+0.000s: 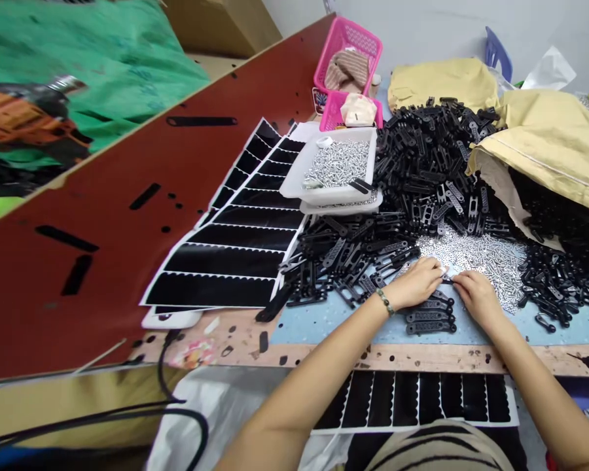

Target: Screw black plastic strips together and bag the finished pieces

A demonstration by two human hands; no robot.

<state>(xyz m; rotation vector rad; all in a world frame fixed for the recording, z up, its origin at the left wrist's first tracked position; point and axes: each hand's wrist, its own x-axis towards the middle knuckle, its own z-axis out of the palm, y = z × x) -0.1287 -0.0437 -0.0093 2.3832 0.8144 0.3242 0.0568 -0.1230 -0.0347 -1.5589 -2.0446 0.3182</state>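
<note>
A small black plastic part (446, 279) is pinched between the fingertips of the left hand (417, 282) and the right hand (477, 297), both narrowly closed on it, near the front edge of the worktop (324, 322). A short row of black brackets (429, 316) is laid just beneath the hands. Silver screws (491, 258) are spread just beyond them.
</note>
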